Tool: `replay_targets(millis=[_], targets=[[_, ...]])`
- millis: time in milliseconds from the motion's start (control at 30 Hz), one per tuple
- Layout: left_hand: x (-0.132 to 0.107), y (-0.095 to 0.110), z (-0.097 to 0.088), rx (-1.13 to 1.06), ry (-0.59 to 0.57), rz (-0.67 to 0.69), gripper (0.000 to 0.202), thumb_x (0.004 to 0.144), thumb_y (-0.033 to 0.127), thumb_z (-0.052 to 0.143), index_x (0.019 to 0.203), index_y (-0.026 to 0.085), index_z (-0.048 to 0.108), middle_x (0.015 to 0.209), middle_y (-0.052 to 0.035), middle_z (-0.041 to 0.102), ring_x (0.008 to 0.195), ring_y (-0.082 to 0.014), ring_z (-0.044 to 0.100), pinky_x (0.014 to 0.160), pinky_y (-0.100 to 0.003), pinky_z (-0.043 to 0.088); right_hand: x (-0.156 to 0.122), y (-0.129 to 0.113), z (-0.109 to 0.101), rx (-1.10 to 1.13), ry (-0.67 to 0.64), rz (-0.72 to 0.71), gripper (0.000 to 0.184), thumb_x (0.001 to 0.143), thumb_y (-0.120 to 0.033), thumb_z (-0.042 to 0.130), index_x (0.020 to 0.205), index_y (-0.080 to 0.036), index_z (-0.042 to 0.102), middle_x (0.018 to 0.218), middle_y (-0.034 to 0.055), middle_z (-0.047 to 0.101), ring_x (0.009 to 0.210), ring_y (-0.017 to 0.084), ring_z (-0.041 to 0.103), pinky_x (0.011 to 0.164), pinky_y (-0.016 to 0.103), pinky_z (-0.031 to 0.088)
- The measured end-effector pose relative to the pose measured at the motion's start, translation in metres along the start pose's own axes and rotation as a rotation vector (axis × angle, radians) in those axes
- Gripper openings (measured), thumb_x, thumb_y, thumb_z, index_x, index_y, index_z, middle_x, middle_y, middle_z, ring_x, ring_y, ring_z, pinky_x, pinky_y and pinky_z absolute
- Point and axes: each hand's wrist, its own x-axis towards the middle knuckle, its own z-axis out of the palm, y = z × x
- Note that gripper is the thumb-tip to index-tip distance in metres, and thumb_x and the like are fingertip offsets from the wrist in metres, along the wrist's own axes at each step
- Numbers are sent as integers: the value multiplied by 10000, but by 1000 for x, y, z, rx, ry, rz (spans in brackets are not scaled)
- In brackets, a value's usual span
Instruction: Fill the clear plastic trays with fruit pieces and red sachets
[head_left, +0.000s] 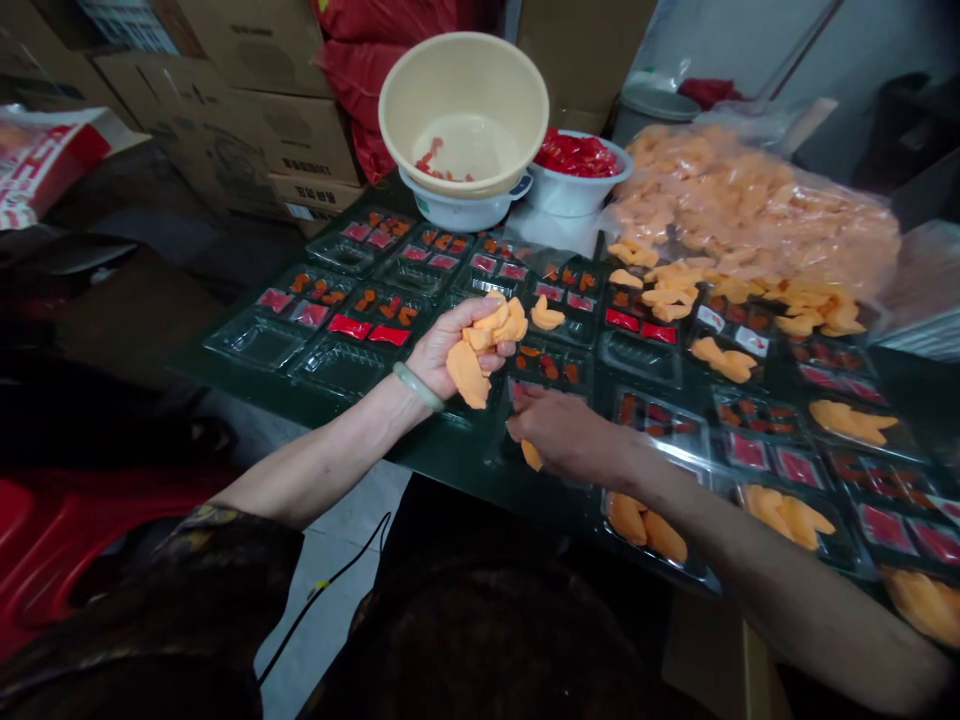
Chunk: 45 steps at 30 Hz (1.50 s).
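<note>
My left hand, with a pale green bangle on its wrist, is closed around a bunch of orange curved pieces above the table. My right hand has its fingers down at a clear plastic tray near the table's front edge. Under its fingers an orange curved piece sticks out, partly hidden by the hand. One loose orange piece lies just beyond my left hand. Similar trays hold small orange-red bits and red packets; those at the right front also hold orange pieces.
A large clear bag of orange pieces spills onto the trays at the back right. A cream basin and a bowl of red packets stand at the back. Cardboard boxes are stacked behind. A red stool is at the left.
</note>
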Motion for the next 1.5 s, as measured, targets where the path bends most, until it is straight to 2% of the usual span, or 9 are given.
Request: replay_targets(millis=[267,467,567,700,900,1033,1167,1333,1500], targets=[[-5,4,-4,0,20,27,105,753,178,524,823,105,550,727,-84,592,507,-105,537,334,-135,332,-23,-7,1,143,444,40,202,800,-32,448,778,-162,601,817,66,578,785,174,513,716,303,440],[-1,2,-8,-8,4,15,81,767,178,515,809,110,532,733,-76,592,501,-101,538,336,-132,328,-35,-26,43,300,859,290,88,851,-138,498,811,-161,572,801,51,586,745,135,549,662,240,453],[2,-1,-6,-21,6,-1,72,777,173,500,815,119,528,723,-67,591,497,-103,540,336,-135,331,-24,-34,69,214,866,401,145,863,-174,485,754,-158,580,757,53,581,685,136,549,627,245,449],[4,-4,-4,-34,8,-24,89,808,195,486,815,120,533,713,-61,591,486,-101,538,330,-138,323,-13,-35,80,100,699,463,242,870,-241,480,682,-155,606,693,62,598,657,167,566,606,282,441],[7,-22,5,46,0,-109,172,815,276,543,839,109,571,668,-54,595,458,-90,523,324,-139,316,-23,-22,34,759,970,532,338,841,-383,521,1114,-184,512,841,37,603,659,131,579,572,255,479],[9,-39,14,121,13,-28,149,751,244,647,784,126,563,625,-8,579,469,-81,533,408,-167,406,-16,-9,7,1062,996,515,485,731,-452,635,1089,-167,475,754,5,578,585,125,577,505,244,481],[10,-45,18,214,72,-18,322,735,443,639,781,130,580,580,-2,573,436,-85,522,394,-186,402,-12,4,7,1130,949,504,400,744,-446,616,1012,-168,511,665,-7,585,518,124,555,462,244,453],[10,-42,19,272,82,-28,301,742,401,647,789,107,606,600,-7,583,438,-71,534,397,-168,401,-16,15,14,786,934,451,423,786,-356,565,1167,-183,506,764,22,601,577,133,547,556,284,467],[10,-43,24,344,7,-132,260,695,288,714,819,70,645,590,-21,606,436,-69,539,414,-167,418,-19,26,9,503,976,415,189,814,-318,528,921,-189,617,784,30,603,649,140,545,596,269,442]])
